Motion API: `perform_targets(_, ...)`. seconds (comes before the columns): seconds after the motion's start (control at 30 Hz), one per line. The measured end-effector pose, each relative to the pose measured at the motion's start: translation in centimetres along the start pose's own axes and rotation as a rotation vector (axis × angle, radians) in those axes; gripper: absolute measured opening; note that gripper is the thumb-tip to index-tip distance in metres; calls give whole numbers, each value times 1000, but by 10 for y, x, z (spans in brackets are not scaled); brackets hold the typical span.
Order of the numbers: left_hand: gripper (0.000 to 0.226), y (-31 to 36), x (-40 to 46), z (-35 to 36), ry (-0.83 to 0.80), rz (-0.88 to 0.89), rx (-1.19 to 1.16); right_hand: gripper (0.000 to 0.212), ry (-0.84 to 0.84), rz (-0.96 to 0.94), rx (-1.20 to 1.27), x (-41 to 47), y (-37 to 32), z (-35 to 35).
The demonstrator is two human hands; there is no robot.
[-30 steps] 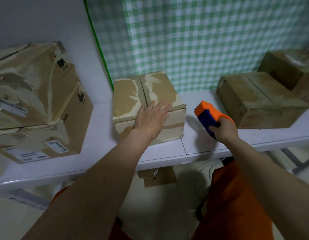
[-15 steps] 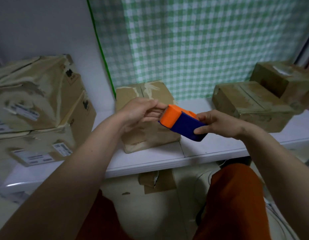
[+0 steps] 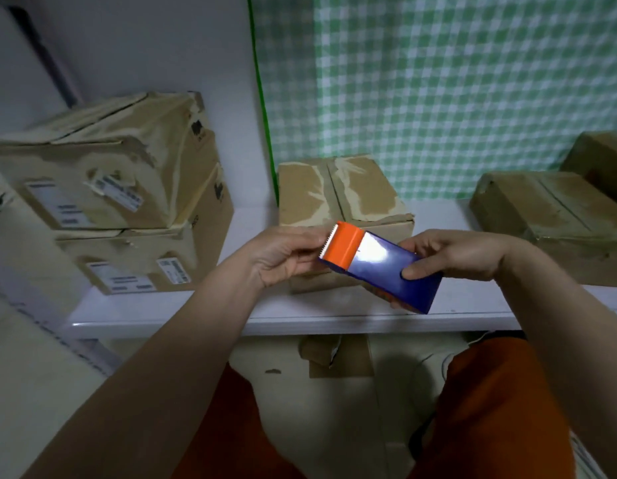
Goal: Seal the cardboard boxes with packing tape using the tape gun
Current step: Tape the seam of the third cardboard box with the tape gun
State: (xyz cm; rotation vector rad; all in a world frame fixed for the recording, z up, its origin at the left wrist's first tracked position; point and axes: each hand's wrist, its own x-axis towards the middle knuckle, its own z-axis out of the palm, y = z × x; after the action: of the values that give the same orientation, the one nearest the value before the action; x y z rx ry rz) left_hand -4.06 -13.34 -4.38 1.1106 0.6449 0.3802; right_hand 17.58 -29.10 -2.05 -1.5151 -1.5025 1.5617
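A blue tape gun (image 3: pixel 379 267) with an orange toothed head is held in the air in front of a small cardboard box (image 3: pixel 338 191) on the white shelf (image 3: pixel 251 305). My right hand (image 3: pixel 448 257) grips its blue body. My left hand (image 3: pixel 286 257) is curled at the orange toothed end, fingertips at the blade edge. Whether they pinch tape there cannot be made out. The box's top flaps are closed, with torn paper patches along the centre seam.
Two stacked worn boxes (image 3: pixel 120 202) with labels sit at the left of the shelf. Two more boxes (image 3: pixel 555 219) sit at the right. A green checked cloth (image 3: pixel 455 81) hangs behind. A cardboard scrap (image 3: pixel 338 354) lies on the floor below.
My left hand left the box top and came to the tape gun's orange end. My right hand lifted the gun from the shelf and turned it flat in front of the box.
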Motion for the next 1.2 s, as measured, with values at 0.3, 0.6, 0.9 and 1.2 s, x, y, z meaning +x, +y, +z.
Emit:
perform_targets(0.3, 7, -24, 9, -18, 554, 199, 111, 71, 263, 42, -260, 46, -33, 17)
perform_targets(0.6, 16, -24, 22, -38, 923, 347, 51, 61, 387, 103, -423, 41, -60, -7)
perform_targets(0.9, 17, -37, 43, -40, 1021, 330, 80, 41, 446, 180, -604, 70, -81, -7)
perform_targets(1.2, 11, -46, 47, -31, 1066, 319, 412, 41, 428, 238, -652, 80, -79, -8)
